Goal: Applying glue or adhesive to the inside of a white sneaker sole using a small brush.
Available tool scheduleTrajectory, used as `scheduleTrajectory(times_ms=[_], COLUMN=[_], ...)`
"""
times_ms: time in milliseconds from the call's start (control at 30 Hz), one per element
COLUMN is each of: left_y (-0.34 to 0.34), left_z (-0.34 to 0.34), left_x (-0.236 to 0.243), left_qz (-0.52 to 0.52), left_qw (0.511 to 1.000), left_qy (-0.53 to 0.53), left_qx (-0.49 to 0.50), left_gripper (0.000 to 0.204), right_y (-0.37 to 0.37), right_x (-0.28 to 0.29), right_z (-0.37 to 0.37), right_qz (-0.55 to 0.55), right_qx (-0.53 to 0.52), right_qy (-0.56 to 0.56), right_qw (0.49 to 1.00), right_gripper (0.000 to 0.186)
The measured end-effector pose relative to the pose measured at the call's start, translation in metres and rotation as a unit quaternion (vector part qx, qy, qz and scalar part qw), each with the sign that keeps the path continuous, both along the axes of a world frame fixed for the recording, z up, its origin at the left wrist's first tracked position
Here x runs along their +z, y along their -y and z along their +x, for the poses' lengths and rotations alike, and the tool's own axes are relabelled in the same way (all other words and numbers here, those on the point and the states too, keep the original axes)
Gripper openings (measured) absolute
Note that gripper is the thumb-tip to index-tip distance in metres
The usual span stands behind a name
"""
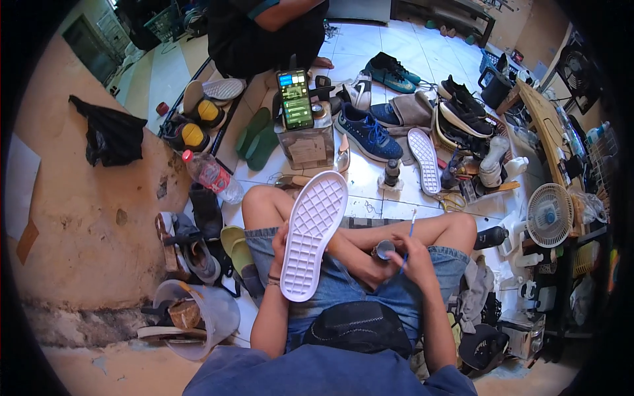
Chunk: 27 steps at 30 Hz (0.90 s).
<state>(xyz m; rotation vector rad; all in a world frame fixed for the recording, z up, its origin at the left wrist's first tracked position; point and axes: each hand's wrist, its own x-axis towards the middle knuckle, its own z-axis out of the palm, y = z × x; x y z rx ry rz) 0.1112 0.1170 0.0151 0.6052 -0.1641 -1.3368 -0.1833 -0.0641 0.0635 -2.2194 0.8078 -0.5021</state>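
Note:
A white shoe sole is tilted upright in front of me, its gridded face toward me. My left hand is closed around its left edge, with part of the fingers hidden behind it. Over my crossed legs, my right hand pinches a thin blue-handled brush, one end pointing up. Close to those fingers is a small grey cup; whether the hand touches it, I cannot tell. A second white sole lies on the tiles beyond my right knee.
A phone leans on a metal box ahead. Around it are blue sneakers, a small dark bottle and scissors. A plastic bottle and bucket stand left, a fan right. Another person sits ahead.

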Motion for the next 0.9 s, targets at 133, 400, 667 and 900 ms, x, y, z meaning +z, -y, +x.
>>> scheduleTrajectory(times_ms=[133,400,667,900], left_y=[0.008,0.014,0.022,0.019], left_z=[0.004,0.018,0.012,0.007], left_x=[0.006,-0.048,-0.011,-0.008], left_qz=[0.042,0.13,0.089,0.104], left_qw=[0.997,0.988,0.995,0.994], left_qy=[-0.008,-0.065,-0.035,-0.027], left_qx=[-0.057,0.049,0.007,0.027], left_gripper=[0.083,0.073,0.082,0.083], right_y=[0.037,0.095,0.099,0.095], right_x=[0.013,0.086,0.096,0.102], right_z=[-0.002,0.034,0.061,0.058], right_qz=[0.031,0.222,0.232,0.209], right_qx=[-0.074,0.014,0.051,-0.019], right_qy=[0.135,0.437,0.588,0.587], right_qw=[0.988,0.872,0.773,0.782], right_gripper=[0.03,0.037,0.026,0.032])
